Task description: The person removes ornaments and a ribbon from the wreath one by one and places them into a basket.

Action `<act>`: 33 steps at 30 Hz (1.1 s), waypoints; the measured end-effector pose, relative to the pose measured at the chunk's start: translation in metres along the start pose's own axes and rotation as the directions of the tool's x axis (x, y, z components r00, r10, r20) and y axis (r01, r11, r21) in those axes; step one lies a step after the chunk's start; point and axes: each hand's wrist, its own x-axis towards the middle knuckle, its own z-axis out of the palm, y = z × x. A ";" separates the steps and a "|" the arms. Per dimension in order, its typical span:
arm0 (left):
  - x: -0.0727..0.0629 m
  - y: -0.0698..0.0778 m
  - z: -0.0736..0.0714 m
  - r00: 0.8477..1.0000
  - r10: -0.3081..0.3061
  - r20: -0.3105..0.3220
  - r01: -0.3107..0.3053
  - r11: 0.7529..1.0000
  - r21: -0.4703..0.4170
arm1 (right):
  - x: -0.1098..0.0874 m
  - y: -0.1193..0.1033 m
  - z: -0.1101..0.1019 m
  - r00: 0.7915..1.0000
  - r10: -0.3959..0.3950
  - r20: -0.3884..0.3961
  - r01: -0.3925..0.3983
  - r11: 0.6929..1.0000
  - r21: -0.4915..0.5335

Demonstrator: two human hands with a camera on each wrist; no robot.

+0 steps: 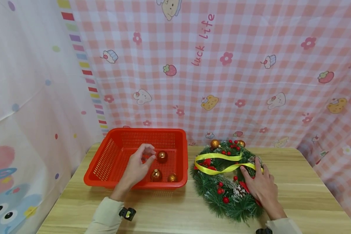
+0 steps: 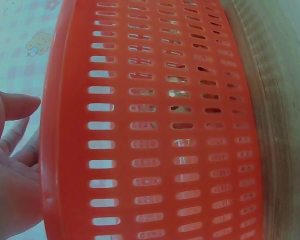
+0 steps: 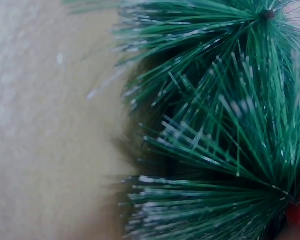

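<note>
My left hand (image 1: 136, 167) hovers over the red plastic basket (image 1: 111, 184), thumb and fingers apart and loosely bent around nothing. To the right of its fingertips inside the basket are a shiny copper bauble (image 1: 162, 157), a gold bauble (image 1: 156, 175) and a glittery one (image 1: 172, 177). In the left wrist view the basket's slotted wall (image 2: 155, 115) hides most of its inside. My right hand (image 1: 261, 187) rests on the right side of a green Christmas wreath (image 1: 206, 191), fingers spread over it near the end of a yellow ribbon (image 1: 213, 171).
On the wreath are red berries (image 1: 226, 200), pine cones, red bows and a gold glitter bauble (image 1: 214, 144) at its back edge. Basket and wreath stand side by side on a wooden table (image 1: 169, 214). A pink checked cloth (image 1: 163, 84) hangs behind the table.
</note>
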 end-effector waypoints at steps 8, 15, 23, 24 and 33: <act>-0.001 0.005 0.020 0.993 -0.069 0.098 0.066 0.997 0.024 | 0.000 0.001 0.000 1.000 -0.010 0.005 0.010 1.000 0.005; -0.001 0.023 0.052 0.955 -0.173 0.240 0.139 0.979 0.151 | 0.001 0.005 0.000 0.998 -0.060 0.013 0.059 0.998 0.017; -0.001 0.036 0.082 0.920 -0.232 0.317 0.110 0.927 0.359 | 0.005 0.011 -0.002 0.989 -0.150 0.001 0.149 0.988 0.039; -0.001 0.037 0.084 0.915 -0.242 0.323 0.111 0.920 0.376 | 0.005 0.012 -0.003 0.986 -0.166 -0.001 0.165 0.985 0.046; 0.000 0.035 0.088 0.904 -0.247 0.350 0.080 0.900 0.428 | 0.003 0.018 -0.010 0.967 -0.249 -0.044 0.252 0.963 0.090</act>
